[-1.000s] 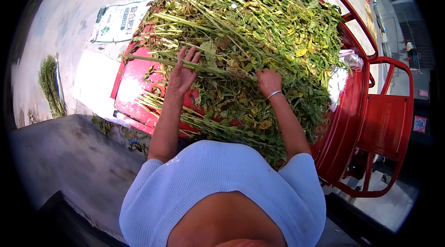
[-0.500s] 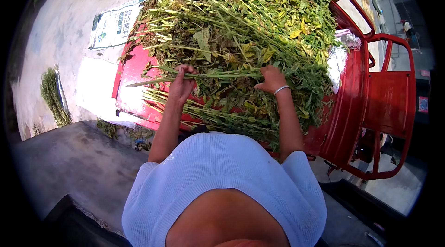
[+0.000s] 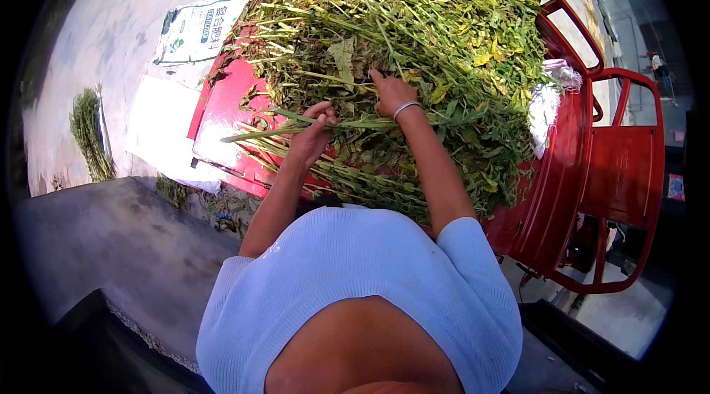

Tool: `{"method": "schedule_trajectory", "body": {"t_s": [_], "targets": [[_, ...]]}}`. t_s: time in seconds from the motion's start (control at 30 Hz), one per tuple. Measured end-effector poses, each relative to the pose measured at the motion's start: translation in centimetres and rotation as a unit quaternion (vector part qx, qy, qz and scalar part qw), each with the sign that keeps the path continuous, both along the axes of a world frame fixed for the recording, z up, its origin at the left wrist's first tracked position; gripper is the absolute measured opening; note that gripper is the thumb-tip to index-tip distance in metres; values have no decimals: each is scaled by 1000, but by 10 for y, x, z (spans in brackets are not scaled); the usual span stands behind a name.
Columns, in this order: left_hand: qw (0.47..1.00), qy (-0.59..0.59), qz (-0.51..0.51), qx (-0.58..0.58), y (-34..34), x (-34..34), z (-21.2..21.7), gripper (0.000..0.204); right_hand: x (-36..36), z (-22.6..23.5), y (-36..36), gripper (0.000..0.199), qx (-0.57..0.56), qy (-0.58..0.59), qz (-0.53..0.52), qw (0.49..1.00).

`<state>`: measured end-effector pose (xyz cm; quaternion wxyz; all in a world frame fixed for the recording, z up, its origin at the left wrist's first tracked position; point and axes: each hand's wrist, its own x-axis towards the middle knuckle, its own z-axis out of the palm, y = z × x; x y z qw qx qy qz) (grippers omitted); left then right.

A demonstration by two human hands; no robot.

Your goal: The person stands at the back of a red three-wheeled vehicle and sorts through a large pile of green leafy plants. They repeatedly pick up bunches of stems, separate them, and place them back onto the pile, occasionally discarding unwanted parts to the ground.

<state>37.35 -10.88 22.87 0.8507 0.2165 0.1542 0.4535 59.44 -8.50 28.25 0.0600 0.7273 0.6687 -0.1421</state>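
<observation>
My left hand [image 3: 311, 136] is closed round the thick lower ends of a few long green leafy stalks [image 3: 362, 125], which point to the right across the heap. Farther in, my right hand [image 3: 395, 95], with a silvery bangle at its wrist, reaches over the heap of cut stalks [image 3: 414, 31]. Its index finger stretches toward some brown, withered leaves and its thumb is apart; I see nothing held in it. A large pale leaf [image 3: 342, 59] lies just left of that fingertip. Several more stalks [image 3: 355, 179] lie along the near edge, in front of my hands.
The heap rests on the red cart bed [image 3: 231, 102], with a red metal rail frame [image 3: 621, 157] at the right. A white printed sack [image 3: 200, 33] and a white sheet [image 3: 163, 131] lie on the concrete at left. A bundle of stalks [image 3: 90, 131] stands beyond them.
My right hand has left the held stalks and moved up and left over the heap. My left hand, still gripping the stalks, has shifted slightly right. The view has shifted a little.
</observation>
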Motion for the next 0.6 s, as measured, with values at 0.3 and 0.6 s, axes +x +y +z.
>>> {"method": "schedule_trajectory", "body": {"t_s": [0.3, 0.6], "targets": [[994, 55, -1, 99, 3, 12, 39, 50, -21, 29, -45, 27, 168, 115, 75, 976], [989, 52, 33, 136, -4, 15, 24, 22, 1, 61, -54, 19, 106, 235, 117, 959]]}}
